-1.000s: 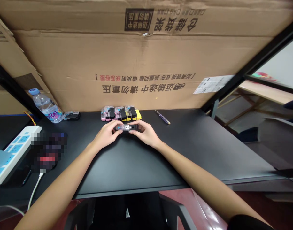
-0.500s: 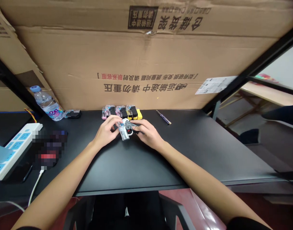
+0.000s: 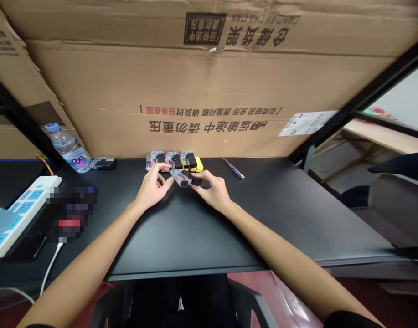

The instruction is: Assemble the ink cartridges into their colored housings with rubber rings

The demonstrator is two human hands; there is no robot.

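Over the middle of the black desk I hold a small toy pistol (image 3: 180, 178) with a clear body and a black grip. My left hand (image 3: 152, 186) pinches the clear part between thumb and fingertips. My right hand (image 3: 214, 190) grips the black part from the other side, its fingers partly covering it. Just behind my hands stands a row of similar clear-and-black pieces: a pink-tinted one (image 3: 156, 158), another pink-tinted one (image 3: 173, 159) and a yellow one (image 3: 188, 160).
A thin screwdriver (image 3: 234, 168) lies right of my hands. On the left are a water bottle (image 3: 70, 148), a clear-and-black piece (image 3: 104, 163), a white power strip (image 3: 27, 205) and a blurred-out phone with a white cable (image 3: 51, 262). A cardboard sheet (image 3: 209, 82) stands behind the desk (image 3: 195, 237).
The toy pistol has been turned between my hands: its clear end pointed down toward me and now lies flatter, with an end face showing. Both hands stay in nearly the same place.
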